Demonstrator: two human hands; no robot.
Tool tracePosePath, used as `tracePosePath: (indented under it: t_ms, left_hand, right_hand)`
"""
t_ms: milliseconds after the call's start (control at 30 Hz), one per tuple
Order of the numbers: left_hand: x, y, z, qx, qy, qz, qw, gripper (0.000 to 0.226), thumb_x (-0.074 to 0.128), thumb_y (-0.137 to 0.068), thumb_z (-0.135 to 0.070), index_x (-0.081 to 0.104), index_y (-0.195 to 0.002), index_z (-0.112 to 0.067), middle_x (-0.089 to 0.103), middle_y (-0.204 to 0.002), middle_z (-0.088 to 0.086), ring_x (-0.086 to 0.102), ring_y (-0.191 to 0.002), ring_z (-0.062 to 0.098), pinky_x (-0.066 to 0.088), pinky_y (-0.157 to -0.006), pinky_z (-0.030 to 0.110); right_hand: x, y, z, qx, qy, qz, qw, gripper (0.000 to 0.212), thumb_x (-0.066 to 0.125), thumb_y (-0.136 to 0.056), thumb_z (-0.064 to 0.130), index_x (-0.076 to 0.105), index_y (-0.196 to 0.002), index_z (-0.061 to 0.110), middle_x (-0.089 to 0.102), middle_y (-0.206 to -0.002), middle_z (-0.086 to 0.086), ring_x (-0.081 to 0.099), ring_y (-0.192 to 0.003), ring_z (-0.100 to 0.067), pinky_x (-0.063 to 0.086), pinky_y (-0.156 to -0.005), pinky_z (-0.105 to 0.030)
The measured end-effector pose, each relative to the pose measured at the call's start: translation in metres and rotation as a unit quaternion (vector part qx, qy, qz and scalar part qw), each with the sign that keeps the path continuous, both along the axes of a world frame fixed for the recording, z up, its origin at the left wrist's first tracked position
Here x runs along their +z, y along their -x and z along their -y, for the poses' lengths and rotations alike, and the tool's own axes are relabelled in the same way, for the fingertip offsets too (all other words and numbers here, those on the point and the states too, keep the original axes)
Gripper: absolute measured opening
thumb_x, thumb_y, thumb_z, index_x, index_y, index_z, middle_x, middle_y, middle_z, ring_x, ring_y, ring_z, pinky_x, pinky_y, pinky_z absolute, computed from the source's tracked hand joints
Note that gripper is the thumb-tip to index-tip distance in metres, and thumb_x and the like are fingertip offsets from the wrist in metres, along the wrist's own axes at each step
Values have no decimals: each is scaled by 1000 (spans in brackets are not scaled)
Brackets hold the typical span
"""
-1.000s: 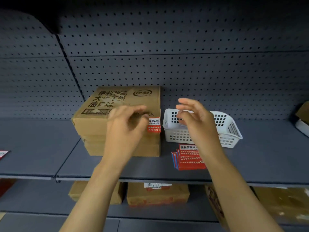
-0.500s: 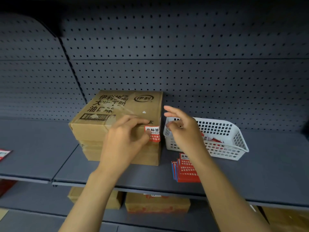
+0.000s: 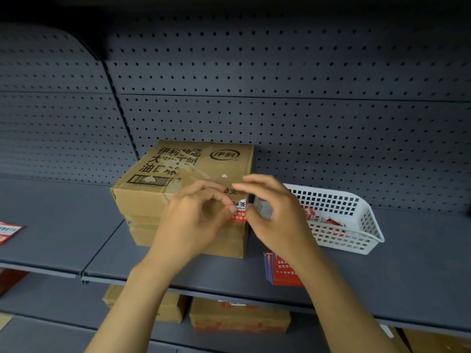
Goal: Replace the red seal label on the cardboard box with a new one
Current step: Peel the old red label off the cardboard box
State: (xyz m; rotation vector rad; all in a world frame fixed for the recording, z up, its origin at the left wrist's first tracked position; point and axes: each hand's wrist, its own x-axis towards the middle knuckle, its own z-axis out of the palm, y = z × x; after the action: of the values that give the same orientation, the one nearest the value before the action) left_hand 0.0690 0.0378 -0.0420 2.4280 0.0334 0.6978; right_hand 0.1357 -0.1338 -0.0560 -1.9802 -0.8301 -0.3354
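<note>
A brown cardboard box [image 3: 178, 179] with black print lies on the grey shelf [image 3: 178, 273]. A red and white seal label [image 3: 239, 212] is folded over its top front edge near the right corner. My left hand [image 3: 193, 222] pinches thumb and forefinger at the label's left edge. On the other side, my right hand [image 3: 277, 215] reaches the box corner with fingers apart, its forefinger stretched over the box top. The hands hide most of the label. A stack of new red labels [image 3: 280, 272] lies on the shelf under my right wrist.
A white perforated basket [image 3: 362, 228] right of the box holds crumpled red labels [image 3: 323, 220]. A loose red sheet [image 3: 10, 231] lies far left. A pegboard wall [image 3: 280, 98] closes the back. More cardboard boxes [image 3: 239, 318] stand on the shelf below.
My right hand moved left from the basket to the box's right corner beside the label. My left hand stayed at the label and tightened its pinch. The view came closer.
</note>
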Motion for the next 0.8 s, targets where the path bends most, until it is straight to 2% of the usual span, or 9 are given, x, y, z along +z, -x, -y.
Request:
tracePosePath:
  t_ms: [100,200,300,367,433,500,567,700,800]
  left_hand:
    - [1,0,-1,-5,-2,0,1000,6,74,-81,-42,72,-81,-37,64,-109,-24,61,-106,2,45,-91,27]
    - [1,-1,-4,-13,0,6,1000,16,63,-82,-50,72,-83,-38,65,-107,-27,61,-108,1,46,-94,30]
    - [3,-3,-5,-11,24,22,999,18,56,-86,-46,73,-84,-40,69,-102,-29,62,-107,-6,45,-94,22]
    - [4,-5,-4,1,46,34,998,18,59,-88,-40,76,-84,-38,71,-97,-30,62,-105,-11,45,-96,18]
    - [3,-6,-4,13,49,41,998,16,62,-89,-34,77,-88,-35,73,-95,-27,64,-101,-9,48,-96,21]
    - [3,-7,-5,18,51,40,998,16,63,-91,-30,72,-103,-37,74,-97,-25,68,-95,-4,51,-91,24]
    - [4,-8,-8,10,45,33,998,26,64,-93,-25,64,-115,-38,75,-101,-25,69,-95,-4,51,-89,21]
    - [1,-12,-17,-11,-58,23,998,20,64,-95,-25,73,-109,-37,73,-110,-20,66,-108,5,52,-94,33]
    - [0,-13,-20,-9,-75,18,997,18,62,-96,-28,73,-107,-38,72,-110,-20,66,-107,8,52,-90,34]
  right_hand:
    - [0,1,-1,-10,68,67,995,31,71,-87,21,76,-115,34,62,-132,15,54,-119,-7,46,-91,-19]
    - [1,-4,-3,-27,76,102,991,22,75,-85,30,78,-107,31,69,-121,13,59,-112,-11,52,-84,-28]
    - [1,-10,-2,-25,81,95,992,19,81,-84,30,80,-103,28,73,-114,12,66,-105,-14,57,-83,-37]
    - [0,-13,-2,-15,67,75,995,19,81,-85,32,80,-104,28,75,-114,12,69,-104,-13,58,-86,-40]
    - [0,-14,-1,-4,37,62,997,17,80,-85,33,82,-102,28,76,-112,11,71,-101,-12,59,-85,-41]
    - [-1,-14,-1,6,13,53,998,12,80,-86,31,83,-96,26,77,-109,11,72,-97,-11,59,-84,-42]
    - [-1,-15,0,19,10,42,999,7,79,-86,27,83,-92,26,75,-109,12,71,-99,-11,58,-86,-43]
    - [-1,-20,3,50,22,18,998,6,79,-86,21,80,-86,27,67,-113,14,65,-108,-14,53,-93,-46]
    - [2,-23,4,66,48,28,996,7,78,-86,21,78,-84,28,62,-115,16,64,-107,-15,54,-90,-48]
